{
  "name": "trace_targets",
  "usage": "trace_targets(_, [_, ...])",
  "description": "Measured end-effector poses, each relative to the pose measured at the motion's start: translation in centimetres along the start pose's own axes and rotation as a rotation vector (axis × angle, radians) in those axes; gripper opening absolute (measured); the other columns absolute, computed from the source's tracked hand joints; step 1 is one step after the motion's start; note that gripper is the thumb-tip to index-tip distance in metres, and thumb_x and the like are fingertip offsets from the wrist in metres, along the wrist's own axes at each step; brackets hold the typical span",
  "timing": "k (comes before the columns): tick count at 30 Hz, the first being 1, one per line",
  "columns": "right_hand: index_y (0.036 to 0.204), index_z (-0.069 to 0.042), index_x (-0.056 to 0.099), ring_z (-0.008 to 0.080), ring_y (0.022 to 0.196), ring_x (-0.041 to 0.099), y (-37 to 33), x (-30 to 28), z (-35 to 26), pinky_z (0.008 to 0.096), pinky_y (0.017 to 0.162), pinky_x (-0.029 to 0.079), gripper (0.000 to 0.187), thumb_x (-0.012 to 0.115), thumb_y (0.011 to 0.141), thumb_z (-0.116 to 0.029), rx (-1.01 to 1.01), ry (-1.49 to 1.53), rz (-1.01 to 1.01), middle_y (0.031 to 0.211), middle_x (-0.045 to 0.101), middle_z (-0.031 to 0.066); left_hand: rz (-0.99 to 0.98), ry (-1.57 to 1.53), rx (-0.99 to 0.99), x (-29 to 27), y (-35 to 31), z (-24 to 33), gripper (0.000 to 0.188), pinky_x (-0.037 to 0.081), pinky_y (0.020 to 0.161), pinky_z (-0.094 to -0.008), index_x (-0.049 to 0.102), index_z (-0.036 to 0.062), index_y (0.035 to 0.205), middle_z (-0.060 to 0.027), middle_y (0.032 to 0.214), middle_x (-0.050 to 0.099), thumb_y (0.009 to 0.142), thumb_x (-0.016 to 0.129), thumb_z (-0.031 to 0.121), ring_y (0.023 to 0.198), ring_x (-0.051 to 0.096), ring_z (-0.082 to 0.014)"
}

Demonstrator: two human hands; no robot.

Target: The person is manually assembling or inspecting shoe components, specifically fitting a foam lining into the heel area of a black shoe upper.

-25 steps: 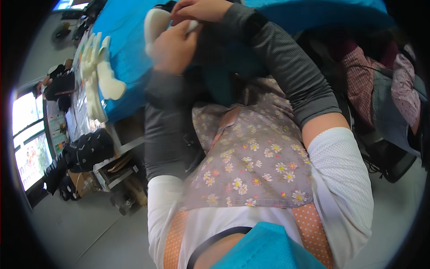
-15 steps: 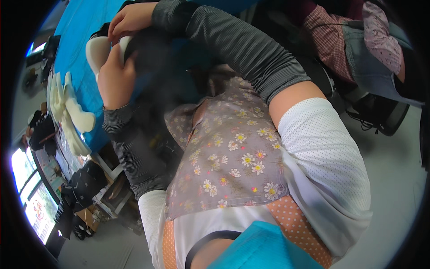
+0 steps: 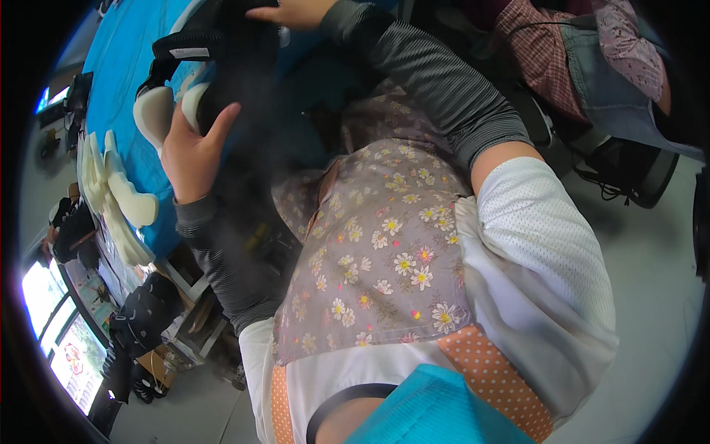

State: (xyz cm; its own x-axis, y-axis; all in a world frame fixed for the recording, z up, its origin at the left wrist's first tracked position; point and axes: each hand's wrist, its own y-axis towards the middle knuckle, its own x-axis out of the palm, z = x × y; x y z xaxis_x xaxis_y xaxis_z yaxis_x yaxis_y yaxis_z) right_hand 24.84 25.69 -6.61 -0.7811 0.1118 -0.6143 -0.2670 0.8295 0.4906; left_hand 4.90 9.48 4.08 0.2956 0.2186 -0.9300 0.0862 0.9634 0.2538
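Observation:
My left hand (image 3: 194,154) grips the rounded end of a black and cream shoe-like piece (image 3: 194,105). Its thumb stands apart on the black side, while the fingers are partly hidden along the cream edge. Just left of it is another cream, sole-shaped piece (image 3: 154,117). Beyond them lies a black strap (image 3: 181,49) with a small white label. My right hand (image 3: 296,12), cut off by the top edge, has its fingers stretched leftward over dark material; I see nothing held in it.
Several long cream sole-shaped pieces (image 3: 127,194) lie along the near left edge of the blue-covered table (image 3: 118,74). A black bag (image 3: 148,311) is lower left. Another person sits at upper right, beside a black chair (image 3: 629,174).
My right hand has moved right and away from my left hand, off the cream pieces. The labelled black strap now shows. My left hand stays at the pieces, its thumb more spread.

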Motion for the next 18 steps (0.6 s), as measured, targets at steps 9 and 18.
trace_targets(9, [0.113, 0.003, 0.055, 0.0413, 0.109, 0.054, -0.2, -0.3, -2.6, 0.045, 0.096, 0.042, 0.05, 0.067, 0.081, -0.035, 0.013, 0.339, 0.17, 0.114, 0.058, 0.0258, 0.321, 0.225, 0.067, 5.1, -3.6, -1.0, 0.035, 0.05, 0.075, -0.037, 0.072, 0.0124, 0.098, -0.0094, 0.074, 0.068, 0.077, 0.077, 0.039, 0.075, 0.066, -0.0285])
trace_targets(18, [0.124, 0.0, 0.046, 0.0405, 0.118, 0.049, 1.0, -0.8, -5.6, 0.0411, 0.102, 0.04, 0.062, 0.075, 0.076, -0.026, -0.258, 0.71, 0.217, 0.127, 0.05, 0.0251, 0.15, -1.233, -0.013, 6.0, -6.9, -1.7, 0.103, 0.013, 0.117, -0.0493, 0.026, 0.0034, 0.148, -0.015, 0.151, 0.03, 0.078, 0.059, 0.07, 0.141, 0.024, -0.0326])
